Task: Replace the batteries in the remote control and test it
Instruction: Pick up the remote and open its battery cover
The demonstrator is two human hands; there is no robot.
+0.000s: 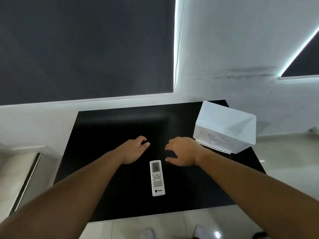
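Observation:
A white remote control (157,178) lies face up on the black table (103,152), its small screen at the far end and its buttons toward me. My left hand (133,150) hovers just beyond and left of the remote, fingers loosely curled and apart, holding nothing. My right hand (181,151) hovers just beyond and right of it, fingers spread downward, also holding nothing. Neither hand touches the remote. No batteries are visible.
A white plastic bin (226,126) stands at the table's far right corner, with a perforated white edge under it. A dark window blind (86,49) and a white wall lie behind. Tiled floor and white shoes (201,231) show below the near edge.

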